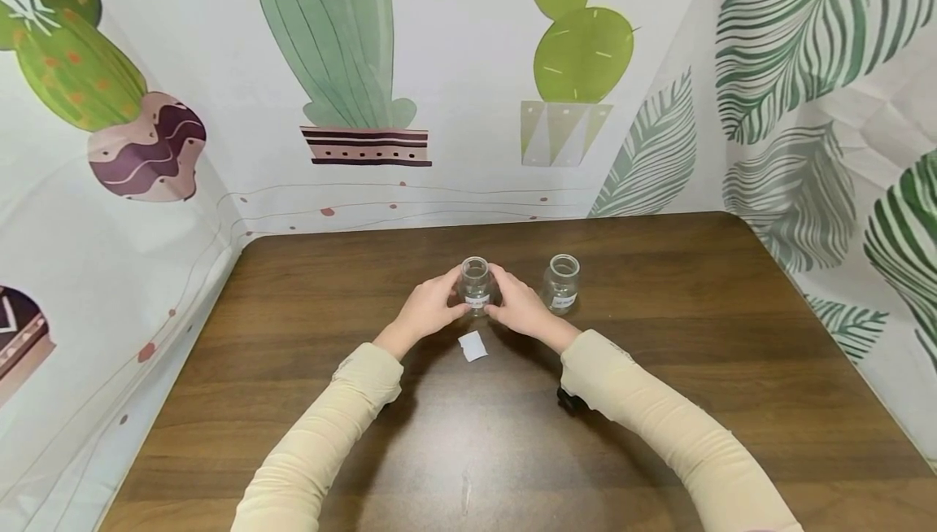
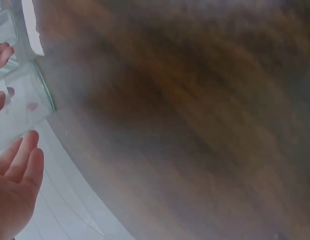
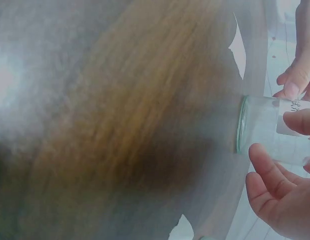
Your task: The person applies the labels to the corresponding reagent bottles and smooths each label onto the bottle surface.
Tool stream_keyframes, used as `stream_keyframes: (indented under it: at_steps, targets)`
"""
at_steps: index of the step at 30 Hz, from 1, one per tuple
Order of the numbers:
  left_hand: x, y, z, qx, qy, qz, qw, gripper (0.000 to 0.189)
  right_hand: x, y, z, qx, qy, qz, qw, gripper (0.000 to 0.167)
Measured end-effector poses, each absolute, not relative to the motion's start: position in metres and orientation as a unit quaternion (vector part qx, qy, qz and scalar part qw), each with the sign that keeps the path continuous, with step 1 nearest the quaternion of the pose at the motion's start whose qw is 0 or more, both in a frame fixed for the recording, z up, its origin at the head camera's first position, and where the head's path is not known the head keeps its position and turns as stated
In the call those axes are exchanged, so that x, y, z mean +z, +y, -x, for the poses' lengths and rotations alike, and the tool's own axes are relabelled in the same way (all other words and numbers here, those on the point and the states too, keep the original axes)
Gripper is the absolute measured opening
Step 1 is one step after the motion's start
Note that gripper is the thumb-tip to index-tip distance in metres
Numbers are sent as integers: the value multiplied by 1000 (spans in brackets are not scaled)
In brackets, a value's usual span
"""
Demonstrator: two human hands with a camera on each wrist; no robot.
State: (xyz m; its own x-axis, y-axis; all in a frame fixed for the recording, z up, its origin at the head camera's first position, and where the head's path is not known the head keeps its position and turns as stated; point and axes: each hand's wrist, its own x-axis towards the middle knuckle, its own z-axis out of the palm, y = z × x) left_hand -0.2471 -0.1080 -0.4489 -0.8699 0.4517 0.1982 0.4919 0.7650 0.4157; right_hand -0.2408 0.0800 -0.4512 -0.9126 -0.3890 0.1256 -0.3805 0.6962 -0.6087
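A clear glass jar [image 1: 475, 272] with a white label [image 1: 477, 302] on its front stands between both hands. My left hand [image 1: 432, 304] holds it from the left, thumb toward the front. From the right, my right hand [image 1: 518, 302] grips the same jar, its thumb lying over the label in the right wrist view, with the other fingers [image 3: 270, 175] around the far side. The left wrist view catches only part of the left hand [image 2: 17, 185] beside the glass. Just in front of the jar lies a small piece of white paper [image 1: 472, 346].
A second labelled glass jar [image 1: 562, 276], open at the top, stands close to the right hand. Under everything is a brown wood-grain table [image 1: 468, 451], backed by a white wall covering [image 1: 468, 109] printed with cacti and leaves.
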Motion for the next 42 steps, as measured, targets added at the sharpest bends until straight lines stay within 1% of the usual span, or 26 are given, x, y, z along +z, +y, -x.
stream_keyframes:
  at_steps: [8,14,19,27,35,42]
  targets:
    - [-454,-100,245,-207,-953,216,54,66,-454,79,241,-334,921,203,5,66]
    - [-454,-98,243,-205,-952,216,68,65,-452,79,239,-348,916,199,0,60]
    - [-454,-98,244,-204,-951,220,72,65,-452,78,239,-345,919,191,2,59]
    - [-454,-96,243,-194,-955,212,72,66,-454,77,240,-342,920,189,-6,58]
    - [-454,-91,241,-181,-962,194,70,73,-454,78,240,-344,918,196,-21,58]
    - [-454,-92,241,-186,-959,200,69,74,-455,79,241,-335,922,196,-14,59]
